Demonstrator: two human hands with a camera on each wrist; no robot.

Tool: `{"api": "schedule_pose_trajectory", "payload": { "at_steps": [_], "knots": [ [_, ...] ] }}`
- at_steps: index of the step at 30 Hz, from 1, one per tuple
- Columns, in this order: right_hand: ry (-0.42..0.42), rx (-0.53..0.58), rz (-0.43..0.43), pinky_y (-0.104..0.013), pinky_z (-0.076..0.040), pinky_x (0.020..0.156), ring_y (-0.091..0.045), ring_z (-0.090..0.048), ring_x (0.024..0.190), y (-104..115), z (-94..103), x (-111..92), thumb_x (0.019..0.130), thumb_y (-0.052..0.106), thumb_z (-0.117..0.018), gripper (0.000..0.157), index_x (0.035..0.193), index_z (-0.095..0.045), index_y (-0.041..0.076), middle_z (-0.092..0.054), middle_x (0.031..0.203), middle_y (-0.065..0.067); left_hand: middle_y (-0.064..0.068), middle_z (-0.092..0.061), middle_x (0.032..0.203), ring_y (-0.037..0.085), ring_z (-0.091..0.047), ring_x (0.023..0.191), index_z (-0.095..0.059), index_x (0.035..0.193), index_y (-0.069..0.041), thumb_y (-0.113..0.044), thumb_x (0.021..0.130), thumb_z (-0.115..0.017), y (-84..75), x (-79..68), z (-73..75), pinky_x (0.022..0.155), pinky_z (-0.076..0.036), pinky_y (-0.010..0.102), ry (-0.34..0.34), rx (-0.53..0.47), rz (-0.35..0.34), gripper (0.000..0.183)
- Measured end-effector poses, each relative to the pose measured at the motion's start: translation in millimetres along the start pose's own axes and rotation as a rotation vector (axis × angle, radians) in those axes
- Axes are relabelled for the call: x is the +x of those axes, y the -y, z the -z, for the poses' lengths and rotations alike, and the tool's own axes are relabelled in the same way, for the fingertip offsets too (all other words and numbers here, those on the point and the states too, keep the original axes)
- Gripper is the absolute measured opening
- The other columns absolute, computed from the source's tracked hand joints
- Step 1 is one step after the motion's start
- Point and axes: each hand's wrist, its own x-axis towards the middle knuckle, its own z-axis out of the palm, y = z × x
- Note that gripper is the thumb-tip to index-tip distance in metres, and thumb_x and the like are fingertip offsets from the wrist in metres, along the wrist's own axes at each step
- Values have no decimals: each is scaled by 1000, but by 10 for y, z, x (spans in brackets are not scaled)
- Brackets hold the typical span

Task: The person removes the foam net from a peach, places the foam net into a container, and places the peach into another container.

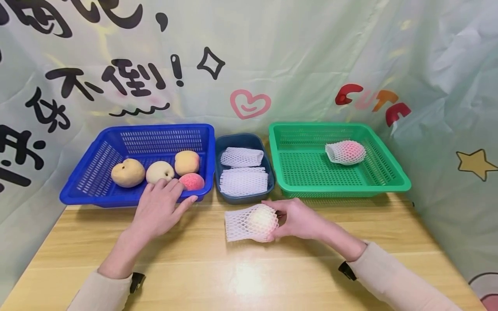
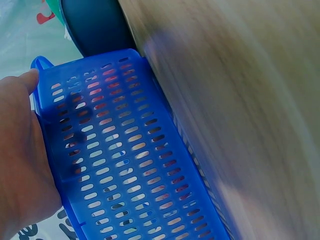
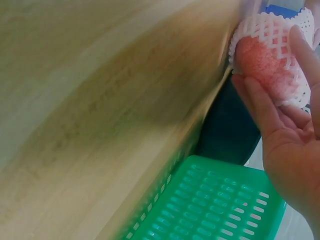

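Observation:
In the head view my right hand (image 1: 301, 219) holds a pink and pale peach (image 1: 261, 221) in a white foam net sleeve (image 1: 236, 225), low over the table's middle. The sleeve's loose end points left. From the right wrist view, the peach's bare pink side (image 3: 265, 65) shows between thumb and fingers. My left hand (image 1: 160, 209) reaches over the front rim of the blue basket (image 1: 105, 199), its fingertips right at a cream peach (image 1: 158, 171) and its thumb spread to the right. Beside them lie a pink peach (image 1: 193, 182), a yellow-orange peach (image 1: 187, 162) and a tan one (image 1: 128, 172).
A dark blue bin (image 1: 244, 199) between the baskets holds flat white foam sleeves (image 1: 244, 181). To the right stands a green basket (image 1: 303, 188) with a sleeved pink peach (image 1: 346, 152) inside. Behind them hangs a printed cloth (image 1: 303, 52). All containers stand on a wooden table (image 1: 218, 276).

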Motion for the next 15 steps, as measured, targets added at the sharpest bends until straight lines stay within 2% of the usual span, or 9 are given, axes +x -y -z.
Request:
{"api": "schedule_pose_trajectory", "payload": {
  "at_steps": [6, 8, 11, 15],
  "knots": [
    [-47, -37, 56, -23, -59, 78, -15, -75, 95, -29, 57, -15, 72, 21, -95, 71, 134, -67, 0, -71, 125, -19, 9, -63, 100, 37, -55, 101, -59, 96, -11, -51, 103, -56, -3, 6, 1, 82, -40, 51, -3, 0, 1, 41],
    [-36, 3, 47, -25, -60, 78, -17, -76, 95, -44, 68, -20, 74, 19, -94, 68, 133, -68, -1, -72, 123, -19, 9, -64, 100, 37, -55, 101, -59, 96, -11, -51, 103, -56, -4, 6, 6, 83, -40, 51, -2, 0, 3, 41],
    [5, 86, 10, -30, -61, 81, -21, -75, 97, -60, 76, -28, 76, 16, -93, 72, 138, -63, -3, -72, 123, -20, 9, -64, 101, 38, -55, 103, -59, 97, -11, -51, 104, -56, -8, 7, 11, 83, -40, 52, 0, -3, 5, 41],
    [50, 123, -3, -36, -60, 88, -24, -71, 107, -62, 66, -35, 77, 18, -93, 83, 147, -54, -1, -67, 131, -17, 9, -64, 102, 38, -56, 104, -59, 97, -11, -51, 104, -56, -15, 3, 15, 84, -41, 52, 9, -4, 10, 41]
  ]
}}
